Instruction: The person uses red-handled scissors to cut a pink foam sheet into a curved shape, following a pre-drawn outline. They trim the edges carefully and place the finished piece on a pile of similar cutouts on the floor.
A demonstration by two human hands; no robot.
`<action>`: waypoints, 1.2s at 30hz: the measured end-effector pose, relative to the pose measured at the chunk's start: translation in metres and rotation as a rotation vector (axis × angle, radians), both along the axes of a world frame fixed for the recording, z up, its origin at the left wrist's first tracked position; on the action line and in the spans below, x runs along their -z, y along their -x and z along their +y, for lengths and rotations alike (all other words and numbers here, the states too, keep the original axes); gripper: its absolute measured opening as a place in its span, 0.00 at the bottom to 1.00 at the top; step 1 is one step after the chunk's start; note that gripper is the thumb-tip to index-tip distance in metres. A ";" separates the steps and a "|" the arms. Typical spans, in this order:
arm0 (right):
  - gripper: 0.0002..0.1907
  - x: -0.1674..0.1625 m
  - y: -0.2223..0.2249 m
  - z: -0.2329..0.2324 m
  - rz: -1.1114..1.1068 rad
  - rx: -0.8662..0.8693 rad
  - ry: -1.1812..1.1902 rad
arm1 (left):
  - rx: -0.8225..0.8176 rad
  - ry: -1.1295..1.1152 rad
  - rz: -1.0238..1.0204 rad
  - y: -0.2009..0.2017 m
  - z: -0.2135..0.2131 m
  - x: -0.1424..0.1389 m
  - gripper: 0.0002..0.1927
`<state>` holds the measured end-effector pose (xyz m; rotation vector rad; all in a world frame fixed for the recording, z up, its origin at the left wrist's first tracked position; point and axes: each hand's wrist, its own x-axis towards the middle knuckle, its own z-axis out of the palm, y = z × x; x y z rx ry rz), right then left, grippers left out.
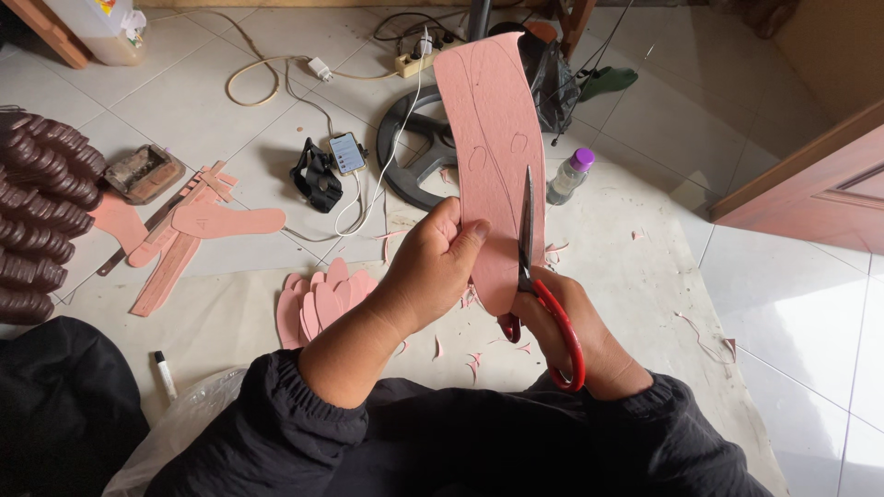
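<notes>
My left hand (431,267) grips the lower left edge of a long pink sheet (493,138) with sole outlines drawn on it, holding it upright. My right hand (575,331) holds red-handled scissors (543,276); the blades point upward and lie against the sheet's right side, partway into it. Both arms wear black sleeves.
A pile of cut pink sole shapes (322,299) lies on the floor to the left, with more pink pieces and strips (198,230) further left. A phone (347,152), cables, a power strip (424,57), a plastic bottle (569,175), a black ring base (414,138) and stacked brown soles (37,212) surround me.
</notes>
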<state>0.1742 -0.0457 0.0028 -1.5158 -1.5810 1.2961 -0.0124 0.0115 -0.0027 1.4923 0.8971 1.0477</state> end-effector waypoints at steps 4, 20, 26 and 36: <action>0.12 -0.003 0.001 -0.001 -0.038 -0.047 -0.003 | 0.011 0.058 -0.009 0.001 -0.002 -0.001 0.12; 0.10 -0.005 -0.002 0.000 -0.098 0.016 -0.023 | 0.015 0.090 -0.101 -0.007 -0.002 -0.001 0.13; 0.09 -0.002 -0.004 0.000 -0.026 0.050 0.064 | 0.019 0.073 -0.128 -0.009 -0.002 0.003 0.12; 0.14 -0.005 -0.003 -0.002 -0.066 0.039 0.020 | -0.002 0.055 -0.104 -0.008 -0.005 -0.002 0.12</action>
